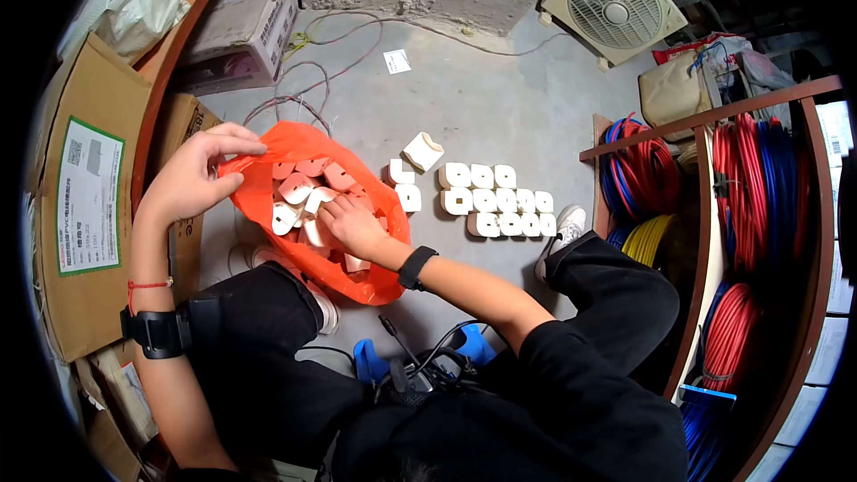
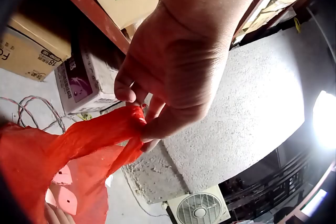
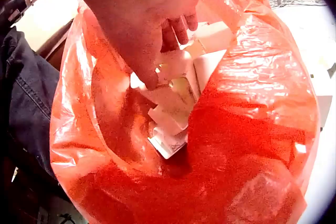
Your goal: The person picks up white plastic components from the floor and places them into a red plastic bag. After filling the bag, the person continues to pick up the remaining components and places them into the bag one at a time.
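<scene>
In the head view my left hand (image 1: 198, 171) pinches the rim of a red plastic bag (image 1: 386, 278) between thumb and fingers. The left wrist view shows the bunched film at the fingertips of that hand (image 2: 170, 77). Inside the bag lies a heap of white plastic fittings (image 1: 296, 187), tinted pink by the film. My right hand (image 1: 355, 228) reaches into the bag, fingers over the heap. Seen from the right wrist, thumb and fingers of this hand (image 3: 152, 29) are spread apart around a white fitting (image 3: 176, 66), fingertips right at the pieces.
Rows of white fittings (image 1: 482, 200) stand on the grey floor right of the bag, with a tilted one (image 1: 423, 152) nearby. Cardboard boxes (image 1: 94, 187) line the left. A rack with cable coils (image 1: 745, 187) stands right; a fan (image 1: 614, 11) and loose wires lie farther back.
</scene>
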